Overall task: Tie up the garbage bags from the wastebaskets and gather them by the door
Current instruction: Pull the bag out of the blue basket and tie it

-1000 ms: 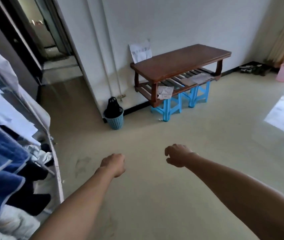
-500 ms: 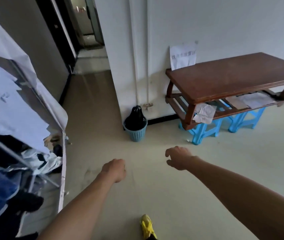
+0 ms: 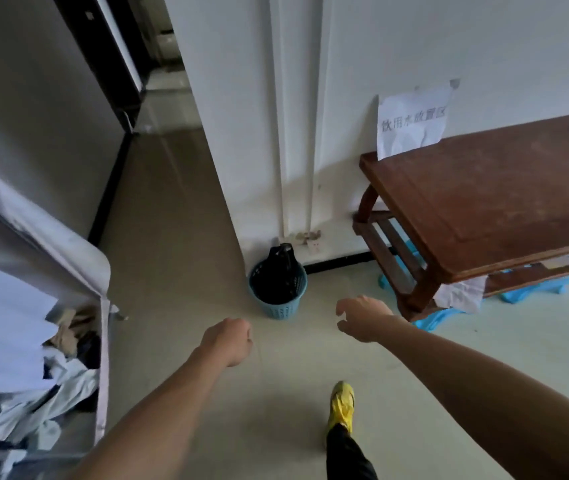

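Wooden bench (image 3: 483, 202) rt of basket (image 3: 277, 309), wardrobe (image 3: 33, 223) lt.

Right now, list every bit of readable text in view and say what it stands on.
"饮用水放置区": slightly blurred, on the white paper sheet stuck to the wall behind the wooden table.
No other text can be read.

Your view is dim and evenly lit. The wide lens bows the white plastered wall (image 3: 380, 46), and the pale fabric wardrobe cover (image 3: 51, 233) at left is blurred.
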Demonstrator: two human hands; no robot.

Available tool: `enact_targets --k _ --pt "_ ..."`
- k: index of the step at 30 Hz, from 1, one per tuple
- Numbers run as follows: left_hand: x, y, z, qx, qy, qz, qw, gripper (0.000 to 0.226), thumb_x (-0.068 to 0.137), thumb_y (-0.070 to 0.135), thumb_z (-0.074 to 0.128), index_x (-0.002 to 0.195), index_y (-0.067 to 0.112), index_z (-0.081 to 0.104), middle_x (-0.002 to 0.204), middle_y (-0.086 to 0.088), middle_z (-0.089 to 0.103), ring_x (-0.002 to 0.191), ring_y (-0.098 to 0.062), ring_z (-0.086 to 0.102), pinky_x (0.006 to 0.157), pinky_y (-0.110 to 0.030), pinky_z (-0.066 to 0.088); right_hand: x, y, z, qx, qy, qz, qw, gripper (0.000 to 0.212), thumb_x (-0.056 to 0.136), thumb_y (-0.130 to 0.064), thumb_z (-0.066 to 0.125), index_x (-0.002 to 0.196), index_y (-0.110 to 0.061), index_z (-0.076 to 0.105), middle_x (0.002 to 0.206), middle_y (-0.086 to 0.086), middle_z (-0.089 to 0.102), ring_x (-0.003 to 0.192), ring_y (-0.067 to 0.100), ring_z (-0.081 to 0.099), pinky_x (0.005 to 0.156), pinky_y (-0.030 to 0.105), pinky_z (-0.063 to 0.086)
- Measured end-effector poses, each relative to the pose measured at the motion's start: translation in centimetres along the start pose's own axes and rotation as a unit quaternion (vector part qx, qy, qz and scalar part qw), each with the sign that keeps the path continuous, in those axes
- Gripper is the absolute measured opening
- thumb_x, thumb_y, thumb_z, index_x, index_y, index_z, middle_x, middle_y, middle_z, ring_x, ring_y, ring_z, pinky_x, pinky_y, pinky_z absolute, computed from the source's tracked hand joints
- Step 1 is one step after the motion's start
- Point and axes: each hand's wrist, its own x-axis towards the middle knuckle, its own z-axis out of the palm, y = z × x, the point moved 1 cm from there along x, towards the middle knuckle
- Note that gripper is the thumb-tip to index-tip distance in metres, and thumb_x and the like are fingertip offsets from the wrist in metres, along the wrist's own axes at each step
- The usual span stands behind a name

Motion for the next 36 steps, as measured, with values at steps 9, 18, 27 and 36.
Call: enact_targets --k 9,18,27,36 --pt "21.8 -1.5 -2.1 -0.058 -0.055 -0.075 0.994 0.014 0.087 0.022 0.043 0.084 0.023 0.057 0.092 0.001 0.063 0.082 -0.022 0.058 0.066 -0.029 0.041 25.7 4.0 -4.6 0.009 -0.065 -0.012 0.998 0.036 0.093 -0.033 0.051 0.128 -0.022 0.056 0.129 0.004 0.059 0.117 0.026 0.057 0.094 0.035 0.047" --pt "38.2 -3.8 2.6 -0.168 -0.110 -0.108 0.974 0.017 0.089 0.025 0.049 0.096 0.019 0.063 0.097 -0.001 0.067 0.084 -0.021 0.063 0.070 -0.028 0.048 43.2 5.4 -3.6 0.027 -0.101 0.035 0.994 0.039 0.094 -0.030 0.054 0.131 -0.022 0.055 0.132 0.005 0.058 0.116 0.026 0.056 0.095 0.037 0.047" --pt "53.9 -7.3 12.4 -0.198 -0.122 -0.101 0.967 0.022 0.092 0.022 0.051 0.113 0.017 0.059 0.110 -0.004 0.066 0.095 -0.022 0.063 0.079 -0.034 0.052 61.1 4.4 3.2 0.024 -0.067 0.008 0.997 0.043 0.096 -0.021 0.050 0.139 -0.020 0.047 0.134 0.008 0.058 0.119 0.028 0.057 0.095 0.038 0.046" --pt "66.3 -5.1 22.3 -0.247 -0.130 -0.056 0.959 0.077 0.085 0.028 0.065 0.148 0.034 0.022 0.132 -0.011 0.038 0.120 -0.030 0.046 0.096 -0.047 0.048 71.7 6.1 12.4 0.070 -0.049 -0.040 0.995 0.026 0.096 -0.023 0.056 0.119 -0.015 0.067 0.099 0.009 0.060 0.094 0.031 0.059 0.073 0.031 0.041"
